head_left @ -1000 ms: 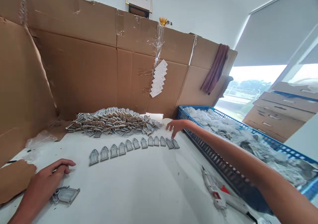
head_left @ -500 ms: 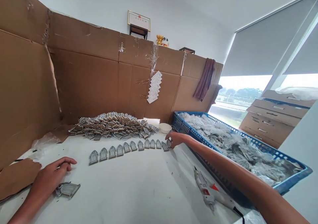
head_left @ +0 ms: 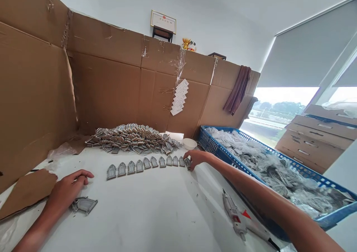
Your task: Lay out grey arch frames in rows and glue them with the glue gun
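Note:
A row of small grey arched metal pieces [head_left: 139, 166], shaped like little window frames, runs across the white table. At its right end my right hand [head_left: 196, 159] has its fingers closed round the last piece [head_left: 188, 164], which tilts and is partly covered by the fingertips. My left hand [head_left: 73, 185] rests on the table at the left, fingers loosely stretched and nothing in them. Just beside its wrist lies a larger-looking arched metal piece [head_left: 85, 205], partly hidden by the hand. Behind the row rises a heap of similar pieces [head_left: 134, 138].
A blue plastic basket [head_left: 267, 147] of bagged metal parts stands along the right, under my right forearm. A glue gun [head_left: 235, 216] lies at front right. A white bowl [head_left: 190, 144] sits behind my right hand. Cardboard walls [head_left: 111, 92] enclose the back and left.
The view has shifted, so everything sits further right. Against the row, my right hand has moved slightly left; one fewer piece shows at that end. My left hand stays in place.

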`<state>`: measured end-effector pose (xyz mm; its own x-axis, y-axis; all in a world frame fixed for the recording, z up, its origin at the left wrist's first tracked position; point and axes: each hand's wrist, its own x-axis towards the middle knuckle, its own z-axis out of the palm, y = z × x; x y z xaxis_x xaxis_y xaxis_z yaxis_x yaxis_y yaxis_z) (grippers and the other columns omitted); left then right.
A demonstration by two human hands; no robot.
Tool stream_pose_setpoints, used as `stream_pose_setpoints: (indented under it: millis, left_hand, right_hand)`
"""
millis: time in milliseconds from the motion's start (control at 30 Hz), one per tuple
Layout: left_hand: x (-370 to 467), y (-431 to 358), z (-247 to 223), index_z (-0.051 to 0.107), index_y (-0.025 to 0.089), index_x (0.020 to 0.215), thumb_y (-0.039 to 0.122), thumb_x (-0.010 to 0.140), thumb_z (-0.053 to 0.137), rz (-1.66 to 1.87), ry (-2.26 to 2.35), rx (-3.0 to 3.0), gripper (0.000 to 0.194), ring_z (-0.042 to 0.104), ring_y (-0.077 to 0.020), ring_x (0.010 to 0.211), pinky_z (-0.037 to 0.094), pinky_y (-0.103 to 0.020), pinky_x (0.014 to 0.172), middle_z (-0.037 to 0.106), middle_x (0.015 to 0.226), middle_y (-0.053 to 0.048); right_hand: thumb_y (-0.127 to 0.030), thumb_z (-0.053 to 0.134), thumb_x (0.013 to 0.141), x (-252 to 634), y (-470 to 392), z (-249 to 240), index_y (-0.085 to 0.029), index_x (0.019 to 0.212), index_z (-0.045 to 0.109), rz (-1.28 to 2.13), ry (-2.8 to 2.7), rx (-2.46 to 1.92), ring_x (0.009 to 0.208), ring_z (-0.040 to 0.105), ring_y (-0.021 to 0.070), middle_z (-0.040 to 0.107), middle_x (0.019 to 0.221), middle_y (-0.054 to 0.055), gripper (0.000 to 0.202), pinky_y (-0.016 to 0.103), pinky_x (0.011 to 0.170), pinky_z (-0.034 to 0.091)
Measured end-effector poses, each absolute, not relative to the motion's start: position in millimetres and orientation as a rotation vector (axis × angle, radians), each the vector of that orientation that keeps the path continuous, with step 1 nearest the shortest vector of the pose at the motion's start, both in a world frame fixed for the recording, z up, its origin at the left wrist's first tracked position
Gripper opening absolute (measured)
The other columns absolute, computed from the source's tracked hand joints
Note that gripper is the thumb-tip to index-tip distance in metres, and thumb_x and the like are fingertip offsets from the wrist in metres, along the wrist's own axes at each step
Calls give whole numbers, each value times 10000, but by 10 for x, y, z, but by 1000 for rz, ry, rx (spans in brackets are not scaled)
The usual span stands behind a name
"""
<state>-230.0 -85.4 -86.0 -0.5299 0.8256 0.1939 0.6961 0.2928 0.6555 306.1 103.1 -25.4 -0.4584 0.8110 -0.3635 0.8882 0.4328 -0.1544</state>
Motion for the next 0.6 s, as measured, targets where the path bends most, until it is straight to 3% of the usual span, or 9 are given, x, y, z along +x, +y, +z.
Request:
stream_pose_setpoints:
  millis: [200, 400, 600]
  left_hand:
    - [-2230, -884, -786, 773, 262, 967, 381, 732, 470, 980, 2332, 1330, 402, 661, -248, 790, 441, -302, 691, 779, 873, -6]
    - [-2186, -917, -739, 767, 252, 965, 373, 745, 455, 987, 2325, 1307, 400, 674, -252, 840, 439, -302, 711, 780, 882, -19]
    - [-2204, -936, -763, 763, 243, 964, 385, 758, 473, 997, 2292, 1329, 383, 681, -252, 820, 441, -300, 695, 784, 876, -27]
  right_hand:
    - [-367, 973, 586, 2982, 1022, -182, -213, 1463, 725, -396, 2406, 1515, 1135, 770, 318, 798, 1307, 104, 925, 305, 884, 558]
    - [-376, 926, 644, 2838, 1113, -26, -241, 1426, 752, -371, 2494, 1517, 1177, 761, 315, 768, 1396, 93, 812, 321, 956, 556]
    - [-413, 919, 666, 2700, 1179, -188, -250, 1398, 770, -391, 2506, 1478, 1226, 742, 320, 760, 1411, 91, 764, 327, 984, 552]
